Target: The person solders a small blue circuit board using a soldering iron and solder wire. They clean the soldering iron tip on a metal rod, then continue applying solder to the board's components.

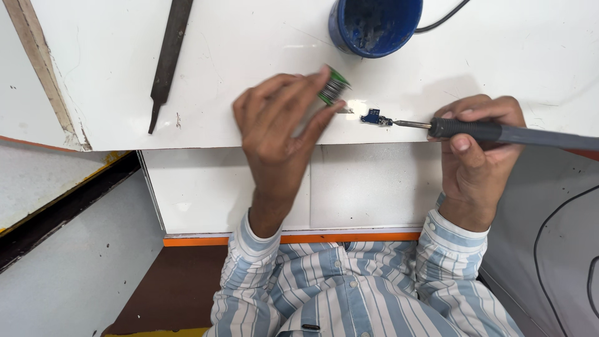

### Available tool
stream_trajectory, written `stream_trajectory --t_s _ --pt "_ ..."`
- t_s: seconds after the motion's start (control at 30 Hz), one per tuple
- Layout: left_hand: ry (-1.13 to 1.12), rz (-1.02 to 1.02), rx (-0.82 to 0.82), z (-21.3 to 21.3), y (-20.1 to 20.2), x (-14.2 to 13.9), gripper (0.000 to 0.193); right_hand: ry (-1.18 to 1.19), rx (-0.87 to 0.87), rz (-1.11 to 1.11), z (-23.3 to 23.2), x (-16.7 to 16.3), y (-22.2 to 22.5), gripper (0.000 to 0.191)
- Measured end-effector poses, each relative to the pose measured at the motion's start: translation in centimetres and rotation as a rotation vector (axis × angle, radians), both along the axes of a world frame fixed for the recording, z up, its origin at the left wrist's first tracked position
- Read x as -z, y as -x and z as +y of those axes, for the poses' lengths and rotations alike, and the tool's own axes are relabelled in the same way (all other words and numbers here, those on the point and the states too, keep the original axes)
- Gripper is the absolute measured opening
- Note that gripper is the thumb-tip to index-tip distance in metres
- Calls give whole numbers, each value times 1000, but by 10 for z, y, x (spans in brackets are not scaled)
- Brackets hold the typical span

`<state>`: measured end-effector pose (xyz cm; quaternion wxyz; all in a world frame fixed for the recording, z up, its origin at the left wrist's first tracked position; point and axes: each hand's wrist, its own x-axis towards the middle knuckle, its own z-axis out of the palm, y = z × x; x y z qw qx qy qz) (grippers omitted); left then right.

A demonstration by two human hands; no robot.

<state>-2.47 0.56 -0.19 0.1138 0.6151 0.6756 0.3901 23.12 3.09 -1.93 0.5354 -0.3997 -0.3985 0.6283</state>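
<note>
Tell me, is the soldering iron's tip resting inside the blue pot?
No, the right hand holds the soldering iron with its tip at the small blue circuit board, apart from the blue pot.

packaging: none seen | labels/signs: none | screens: none | blue tub (374, 25): possibly unlabelled, partly cropped

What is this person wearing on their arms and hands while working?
Both hands are bare: no gloves, rings or watch show on the left hand or the right hand. The arms are covered by long shirt sleeves in pale blue and white stripes, with buttoned cuffs at the wrists.
</note>
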Motion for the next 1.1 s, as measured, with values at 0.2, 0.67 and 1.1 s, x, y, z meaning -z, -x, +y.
stream_trajectory --t_s 0.2,0.67,1.1 --pt "72 105 -69 -2 6 -1 42 -71 13 -162 -11 2 -8 32" --pt "80 122 -71 -5 6 4 58 -176 -2 -389 -21 5 -13 27" --pt "33 221 53 -10 8 8 57 -214 -5 -498 -24 7 -16 25"
